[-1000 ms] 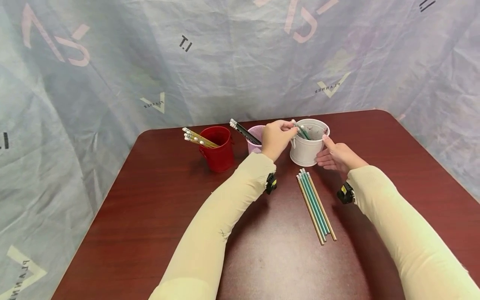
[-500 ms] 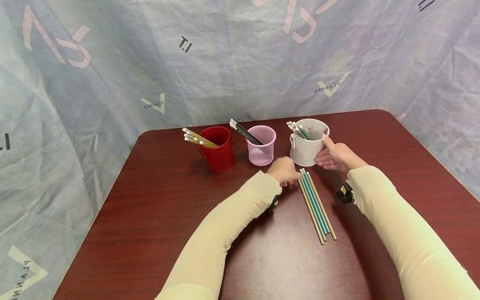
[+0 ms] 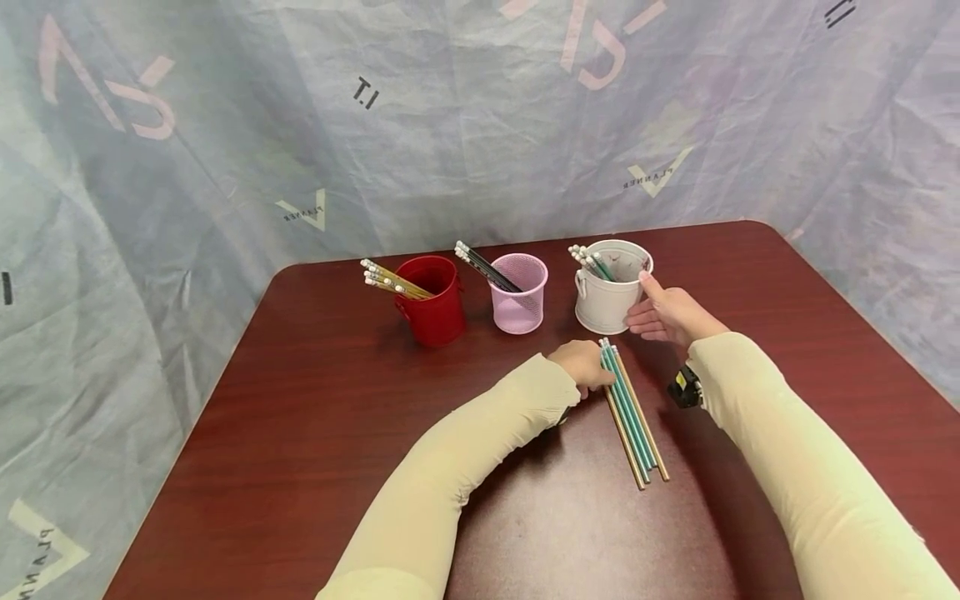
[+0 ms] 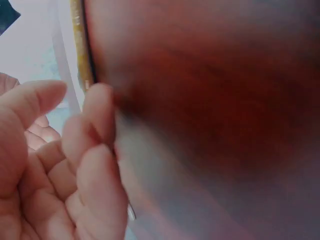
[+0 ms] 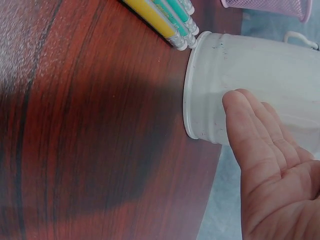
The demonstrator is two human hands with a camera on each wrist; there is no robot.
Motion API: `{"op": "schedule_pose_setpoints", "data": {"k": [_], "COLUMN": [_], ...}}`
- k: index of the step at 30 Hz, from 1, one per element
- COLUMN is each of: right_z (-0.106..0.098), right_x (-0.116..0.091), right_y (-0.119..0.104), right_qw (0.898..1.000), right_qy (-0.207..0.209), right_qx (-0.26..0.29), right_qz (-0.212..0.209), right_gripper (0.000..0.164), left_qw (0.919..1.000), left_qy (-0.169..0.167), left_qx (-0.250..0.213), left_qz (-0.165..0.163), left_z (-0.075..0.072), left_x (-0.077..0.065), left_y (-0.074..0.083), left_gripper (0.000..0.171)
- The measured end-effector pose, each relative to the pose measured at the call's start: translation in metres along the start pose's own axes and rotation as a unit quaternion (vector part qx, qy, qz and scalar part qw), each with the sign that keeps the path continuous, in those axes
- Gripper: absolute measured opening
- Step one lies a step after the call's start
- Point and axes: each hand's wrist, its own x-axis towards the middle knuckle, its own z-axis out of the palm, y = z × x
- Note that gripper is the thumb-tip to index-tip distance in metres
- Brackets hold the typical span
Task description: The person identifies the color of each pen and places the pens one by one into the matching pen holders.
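Note:
My left hand (image 3: 582,365) is at the eraser end of a small row of gold and teal pencils (image 3: 635,417) lying on the table. In the left wrist view its fingers are loosely bent beside a gold pencil (image 4: 81,45), with the thumb apart from them; contact is hard to tell. My right hand (image 3: 675,315) rests against the white bucket (image 3: 606,307), thumb at the rim and straight fingers along the outer wall. Several teal pencils (image 3: 600,267) lean inside that bucket, eraser ends up.
Left of the white bucket stands a pink mesh cup (image 3: 519,312) with black pencils (image 3: 487,268). Further left, a red bucket (image 3: 438,321) holds several yellow pencils (image 3: 396,282). A grey printed cloth (image 3: 450,150) hangs behind the dark red table (image 3: 337,417).
My left hand has let go of the teal pencils in the white bucket and come down toward me to the pencils on the table. The right hand stays at the bucket.

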Motion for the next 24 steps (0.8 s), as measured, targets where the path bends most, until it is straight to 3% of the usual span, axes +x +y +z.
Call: {"op": "schedule_pose_setpoints", "data": {"k": [8, 13, 17, 20, 24], "right_z": [0.003, 0.002, 0.001, 0.000, -0.002], "right_x": [-0.001, -0.001, -0.002, -0.003, -0.002], "right_y": [-0.002, -0.005, -0.005, -0.003, -0.004], "right_qw": [1.000, 1.000, 1.000, 0.999, 0.999], "right_qy": [0.007, -0.002, -0.008, -0.015, -0.019], "right_qx": [-0.014, -0.013, -0.026, -0.031, -0.033], "right_qz": [0.000, -0.004, -0.004, 0.001, -0.003], "right_gripper": [0.088, 0.088, 0.088, 0.087, 0.087], "left_qw": [0.9994, 0.9998, 0.9998, 0.9977, 0.9821], "left_qy": [0.010, -0.002, -0.008, -0.013, 0.012], "left_qx": [0.020, 0.014, 0.002, -0.065, -0.185], "left_qz": [0.027, -0.010, -0.015, -0.009, 0.031], "left_z": [0.003, -0.001, -0.008, -0.019, -0.043], "left_x": [-0.004, -0.007, -0.015, -0.027, -0.050], "left_y": [-0.005, -0.015, -0.022, -0.027, -0.037], "left_gripper": [0.029, 0.032, 0.035, 0.033, 0.018]}}
